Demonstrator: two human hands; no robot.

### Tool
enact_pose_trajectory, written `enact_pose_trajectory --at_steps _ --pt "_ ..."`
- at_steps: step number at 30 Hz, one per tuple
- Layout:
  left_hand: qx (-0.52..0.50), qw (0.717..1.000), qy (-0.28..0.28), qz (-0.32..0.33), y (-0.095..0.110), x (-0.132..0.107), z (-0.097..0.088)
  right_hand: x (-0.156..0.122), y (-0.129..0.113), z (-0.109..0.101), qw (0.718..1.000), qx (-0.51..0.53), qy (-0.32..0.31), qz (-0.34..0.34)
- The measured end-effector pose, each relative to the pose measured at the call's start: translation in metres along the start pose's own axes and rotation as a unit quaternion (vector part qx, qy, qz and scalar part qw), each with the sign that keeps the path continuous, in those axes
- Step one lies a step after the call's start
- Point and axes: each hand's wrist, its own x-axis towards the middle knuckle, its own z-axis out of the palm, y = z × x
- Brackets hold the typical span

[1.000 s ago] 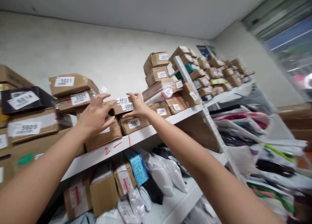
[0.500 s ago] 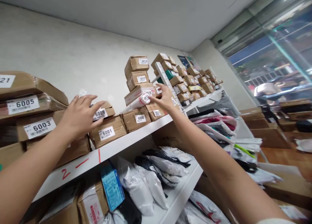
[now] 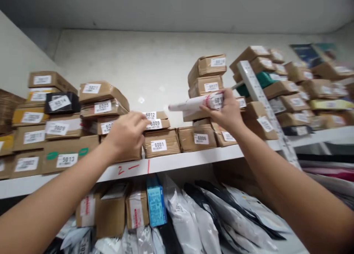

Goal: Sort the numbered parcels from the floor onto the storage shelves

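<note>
My right hand (image 3: 225, 112) is closed around a white tube-shaped parcel (image 3: 190, 103) with a numbered label. It holds the parcel tilted slightly, in front of a stack of cardboard boxes marked 6018 (image 3: 214, 65) and 6017 (image 3: 211, 85). My left hand (image 3: 127, 134) has bent fingers with a gap at the thumb, and no object shows in it. Its fingertips are close to flat boxes labelled 6012 (image 3: 163, 114) and 6009 (image 3: 165, 124); whether they touch is unclear. Below these sits the box 6001 (image 3: 162, 140), beside box 6006 (image 3: 196, 138).
A white shelf edge (image 3: 177, 162) with red marks runs across under the boxes. More labelled boxes (image 3: 66, 147) stand at left. A perforated metal post (image 3: 251, 80) rises at right. Plastic-bagged parcels (image 3: 179, 209) and a blue box (image 3: 156, 202) fill the lower shelf.
The view has swung left, showing more boxes there. My right hand has drawn the white tube-shaped parcel out from the stack. My left hand's fingers, spread before, are now more bent.
</note>
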Motion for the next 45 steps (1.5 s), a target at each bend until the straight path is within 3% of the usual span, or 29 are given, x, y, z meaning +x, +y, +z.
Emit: enact_pose_trajectory --at_steps 2,4,8,14,21,28,32,35,39,45 --pt "0.005 0.996 0.022 0.086 0.015 -0.013 -0.005 0.008 -0.021 0.004 0.999 0.025 0.02 0.014" --pt "0.02 0.991 0.024 0.13 0.025 -0.024 -0.007 0.017 -0.047 0.014 0.999 0.053 0.006 0.007" --pt "0.027 0.994 0.009 0.11 0.027 -0.046 -0.009 0.028 -0.103 0.047 0.994 0.093 -0.058 -0.024" --pt "0.036 0.994 -0.044 0.089 0.0 -0.09 -0.024 0.024 -0.171 0.086 0.984 0.104 -0.117 -0.087" --pt "0.074 0.995 -0.068 0.013 -0.049 -0.14 -0.053 0.026 -0.202 0.1 0.986 0.07 -0.133 -0.069" --pt "0.07 0.981 -0.036 -0.177 -0.08 -0.167 -0.072 0.033 -0.233 0.077 0.994 0.079 -0.005 -0.082" --pt "0.082 0.929 0.01 -0.361 -0.109 -0.164 -0.069 0.045 -0.267 0.07 0.983 0.096 0.117 -0.102" --pt "-0.038 0.896 0.028 -0.441 -0.127 -0.141 -0.057 0.058 -0.292 0.073 0.96 0.139 0.196 -0.144" --pt "-0.206 0.873 -0.02 -0.441 -0.122 -0.103 -0.034 0.067 -0.327 0.082 0.95 0.21 0.14 -0.184" --pt "-0.205 0.863 0.0 -0.461 -0.1 -0.089 -0.011 0.069 -0.375 0.108 0.969 0.157 0.009 -0.192"
